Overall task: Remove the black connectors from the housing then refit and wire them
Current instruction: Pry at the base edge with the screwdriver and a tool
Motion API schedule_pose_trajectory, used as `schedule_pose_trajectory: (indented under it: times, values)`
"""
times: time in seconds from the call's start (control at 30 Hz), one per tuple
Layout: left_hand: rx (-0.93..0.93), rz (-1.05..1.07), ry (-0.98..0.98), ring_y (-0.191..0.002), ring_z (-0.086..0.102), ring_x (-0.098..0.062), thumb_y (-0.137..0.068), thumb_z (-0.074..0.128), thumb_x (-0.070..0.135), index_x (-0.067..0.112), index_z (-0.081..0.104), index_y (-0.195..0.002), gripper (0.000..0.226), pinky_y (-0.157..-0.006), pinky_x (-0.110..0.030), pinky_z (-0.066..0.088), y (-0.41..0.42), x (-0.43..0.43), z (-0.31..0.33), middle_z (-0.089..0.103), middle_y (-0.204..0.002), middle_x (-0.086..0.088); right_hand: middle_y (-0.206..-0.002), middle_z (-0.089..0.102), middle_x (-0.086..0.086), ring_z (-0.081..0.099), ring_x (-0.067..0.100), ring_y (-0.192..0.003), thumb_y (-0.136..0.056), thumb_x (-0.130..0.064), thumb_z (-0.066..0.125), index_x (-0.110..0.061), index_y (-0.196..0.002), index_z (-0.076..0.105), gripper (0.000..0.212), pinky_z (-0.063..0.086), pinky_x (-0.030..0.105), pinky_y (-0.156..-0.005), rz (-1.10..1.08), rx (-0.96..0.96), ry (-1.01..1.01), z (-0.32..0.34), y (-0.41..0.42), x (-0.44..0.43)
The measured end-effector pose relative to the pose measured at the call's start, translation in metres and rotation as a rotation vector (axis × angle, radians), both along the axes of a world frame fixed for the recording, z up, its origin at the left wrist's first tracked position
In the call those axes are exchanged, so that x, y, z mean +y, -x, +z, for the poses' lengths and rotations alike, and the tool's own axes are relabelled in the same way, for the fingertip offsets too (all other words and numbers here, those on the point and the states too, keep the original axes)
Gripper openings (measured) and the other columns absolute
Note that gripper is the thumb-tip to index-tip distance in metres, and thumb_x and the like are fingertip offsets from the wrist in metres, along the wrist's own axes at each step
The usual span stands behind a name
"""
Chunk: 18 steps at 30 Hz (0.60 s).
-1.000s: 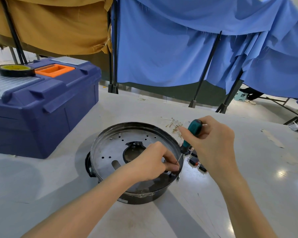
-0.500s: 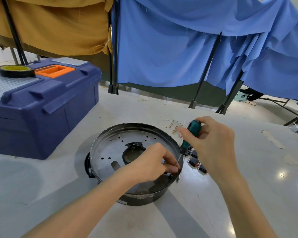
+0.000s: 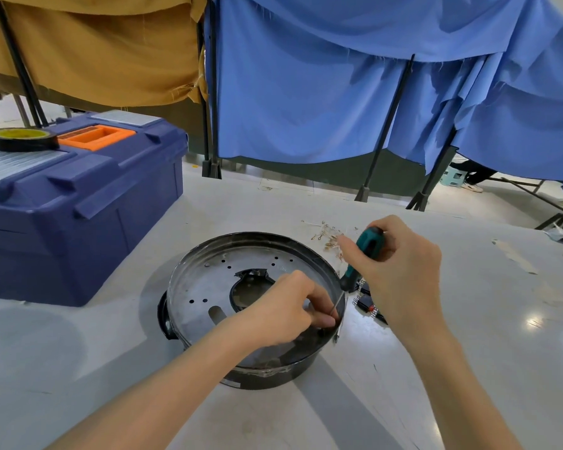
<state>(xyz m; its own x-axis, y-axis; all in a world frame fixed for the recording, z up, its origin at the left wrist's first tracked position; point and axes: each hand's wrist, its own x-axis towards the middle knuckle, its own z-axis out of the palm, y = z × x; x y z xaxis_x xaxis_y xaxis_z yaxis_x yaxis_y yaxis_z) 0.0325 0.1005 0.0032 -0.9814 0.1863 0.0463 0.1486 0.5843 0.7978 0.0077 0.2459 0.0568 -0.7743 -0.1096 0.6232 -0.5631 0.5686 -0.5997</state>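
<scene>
The left hand (image 3: 286,310) lies curled inside the right edge of the housing (image 3: 208,287). Its fingertips are bunched where the thin shaft of the screwdriver (image 3: 368,245) comes down, and I cannot tell whether they pinch anything there. The right hand (image 3: 394,271) is wrapped round the teal handle and covers most of it. It also hides part of the connectors (image 3: 368,303), which lie on the table (image 3: 468,352) just right of the housing, at mid-frame.

Since half a second ago little has changed: both hands keep their places and the screwdriver leans the same way.

The housing is a round, shallow black pan, set at the centre of the frame. Its dull metal floor is pierced with small holes, a slot and a large jagged opening. The connectors are small black blocks with red marks. Fine wire scraps (image 3: 329,235) lie above them. At left is a blue plastic toolbox (image 3: 78,203) with a tape roll (image 3: 20,139) on its lid.
</scene>
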Motion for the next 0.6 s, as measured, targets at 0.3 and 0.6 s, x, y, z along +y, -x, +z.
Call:
schedule_pose_trajectory:
  times: [0.3, 0.6]
  values:
    - [-0.009, -0.014, -0.048, -0.086, 0.066, -0.01, -0.085, 0.07, 0.008, 0.023, 0.071, -0.076, 0.017, -0.091, -0.034, 0.052, -0.003, -0.004, 0.003, 0.073, -0.088, -0.002, -0.097, 0.071, -0.01, 0.072, 0.004, -0.081, -0.085, -0.027, 0.069, -0.027, -0.111, 0.067, 0.026, 0.056, 0.018, -0.081, 0.403, -0.113, -0.105, 0.014, -0.003, 0.007]
    - [-0.012, -0.001, -0.035, -0.078, 0.063, -0.004, -0.083, 0.073, 0.008, 0.02, 0.071, -0.076, 0.015, -0.078, -0.02, 0.05, -0.001, -0.001, 0.001, 0.069, -0.079, 0.004, -0.06, 0.057, -0.008, 0.056, 0.012, -0.056, -0.079, -0.048, 0.07, -0.016, -0.077, 0.057, 0.034, 0.049, 0.021, -0.054, 0.053, 0.11, -0.071, -0.002, -0.003, -0.005]
